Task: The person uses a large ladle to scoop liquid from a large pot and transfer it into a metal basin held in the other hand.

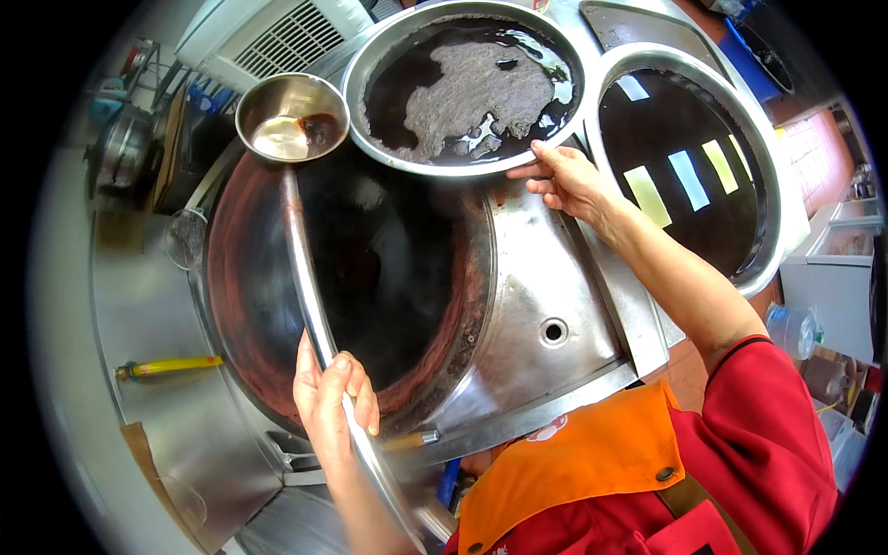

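My left hand (336, 399) is closed around the long metal handle of a ladle (291, 118). The ladle's deep bowl, with a little dark liquid in it, is above the far rim of a large wok (354, 277) that has a dark inside and reddish residue round its wall. My right hand (565, 177) has its fingers at the near rim of a round steel basin (451, 168), thumb on top. Dark liquid with greyish foam fills that basin. Whether the fingers bear its weight cannot be told.
At the right stands a second basin (770, 166) of dark liquid, with reflections on it. A metal tray (652, 35) lies behind. On the left counter are a yellow-handled tool (170, 365) and a small wire strainer (186, 239). A white grilled appliance (277, 35) stands at the back.
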Demonstrator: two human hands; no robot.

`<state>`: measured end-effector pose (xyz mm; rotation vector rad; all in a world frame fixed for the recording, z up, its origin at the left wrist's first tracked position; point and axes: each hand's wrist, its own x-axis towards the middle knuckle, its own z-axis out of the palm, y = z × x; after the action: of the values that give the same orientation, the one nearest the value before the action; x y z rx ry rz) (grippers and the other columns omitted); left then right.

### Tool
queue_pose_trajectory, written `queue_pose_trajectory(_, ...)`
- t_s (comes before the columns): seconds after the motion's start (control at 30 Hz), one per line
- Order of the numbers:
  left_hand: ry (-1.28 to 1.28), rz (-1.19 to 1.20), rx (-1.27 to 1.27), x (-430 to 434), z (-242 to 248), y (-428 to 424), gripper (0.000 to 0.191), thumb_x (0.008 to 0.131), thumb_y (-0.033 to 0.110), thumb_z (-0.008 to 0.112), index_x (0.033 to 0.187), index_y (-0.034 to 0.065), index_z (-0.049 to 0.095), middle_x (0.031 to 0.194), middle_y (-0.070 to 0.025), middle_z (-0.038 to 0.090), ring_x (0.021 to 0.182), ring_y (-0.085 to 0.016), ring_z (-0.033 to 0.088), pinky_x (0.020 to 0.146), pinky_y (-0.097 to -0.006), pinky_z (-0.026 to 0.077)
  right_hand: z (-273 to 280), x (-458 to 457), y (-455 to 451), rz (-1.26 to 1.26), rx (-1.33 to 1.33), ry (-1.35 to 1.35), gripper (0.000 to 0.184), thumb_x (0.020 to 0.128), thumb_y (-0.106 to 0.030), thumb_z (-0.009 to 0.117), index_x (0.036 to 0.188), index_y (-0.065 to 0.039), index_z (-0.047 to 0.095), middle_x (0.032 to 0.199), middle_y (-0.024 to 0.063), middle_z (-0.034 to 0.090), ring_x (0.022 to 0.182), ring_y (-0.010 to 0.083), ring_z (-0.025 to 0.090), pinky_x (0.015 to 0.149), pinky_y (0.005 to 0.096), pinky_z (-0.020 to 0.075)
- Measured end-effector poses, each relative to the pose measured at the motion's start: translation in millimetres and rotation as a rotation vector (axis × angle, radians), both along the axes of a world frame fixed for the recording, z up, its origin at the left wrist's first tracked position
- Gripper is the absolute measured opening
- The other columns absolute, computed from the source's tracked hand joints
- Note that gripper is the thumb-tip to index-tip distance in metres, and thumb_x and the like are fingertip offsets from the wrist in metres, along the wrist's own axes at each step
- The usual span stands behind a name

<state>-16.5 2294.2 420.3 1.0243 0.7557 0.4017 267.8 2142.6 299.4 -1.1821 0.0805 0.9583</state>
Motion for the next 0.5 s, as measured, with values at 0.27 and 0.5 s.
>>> queue_pose_trajectory(0.27, 0.388, -0.093, 0.479, 12, 0, -18, 0.057, 0.076, -0.008, 0.044, 0.128, 0.0084, 0.027, 0.077, -0.0054, 0.051, 0.036, -0.003, 0.036, 0.029, -0.0167, 0.032, 1, -1, 0, -0.006, 0.02, 0.01, 0.024, 0.088, -0.025, 0.04, 0.093, -0.001, 0.04, 0.087, 0.0168, 0.06, 0.053, 0.0101, 0.059, 0.035, 0.0156, 0.0465)
queue_pose_trajectory(0.5, 0.539, -0.156, 0.844, -4, -17, -9, 0.062, 0.071, -0.007, 0.047, 0.128, 0.0092, 0.029, 0.096, -0.0086, 0.054, 0.067, -0.012, 0.052, 0.062, -0.0228, 0.043, -1, 2, -2, -0.013, 0.011, -0.005, 0.025, 0.087, -0.027, 0.042, 0.091, -0.003, 0.041, 0.089, 0.0176, 0.059, 0.054, 0.011, 0.06, 0.035, 0.0157, 0.0469)
